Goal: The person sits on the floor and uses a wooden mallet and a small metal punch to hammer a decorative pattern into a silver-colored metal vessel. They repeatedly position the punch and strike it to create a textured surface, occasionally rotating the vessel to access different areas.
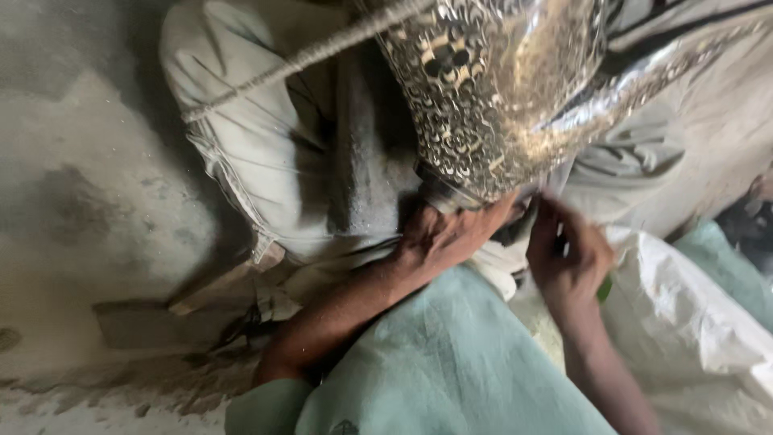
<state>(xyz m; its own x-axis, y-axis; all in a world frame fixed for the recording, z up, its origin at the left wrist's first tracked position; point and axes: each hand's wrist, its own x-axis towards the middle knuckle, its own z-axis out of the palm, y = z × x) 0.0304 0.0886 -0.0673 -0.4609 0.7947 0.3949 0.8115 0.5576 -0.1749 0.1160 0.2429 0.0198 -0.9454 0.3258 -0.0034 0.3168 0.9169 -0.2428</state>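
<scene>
A shiny patterned metal vessel (pixel 491 97) fills the upper middle of the frame, its narrow lower end pointing down toward the two hands. The left hand (pixel 447 235) sits just below centre, its grip pressed around the bottom rim of the vessel, fingers curled up against the metal. The right hand (pixel 568 258), a little right of centre, has its fingers raised toward the same end of the vessel; whether its grip is closed on anything I cannot tell (the fingertips blur into the shadow there). A small green scrap (pixel 605 288) shows at the edge of that hand.

A rope (pixel 306 56) runs slantwise from the upper middle down toward the upper left, across a pale cloth bundle (pixel 241 137) that takes up the upper left part of the frame. Behind the left hand stands a dark grey stone block (pixel 366 161), dusted with grit. A pale green garment (pixel 451 362) covers the lower middle, and a white woven sack (pixel 684 322) lies at the lower right. The dusty concrete floor (pixel 72 201) spreads along the left side.
</scene>
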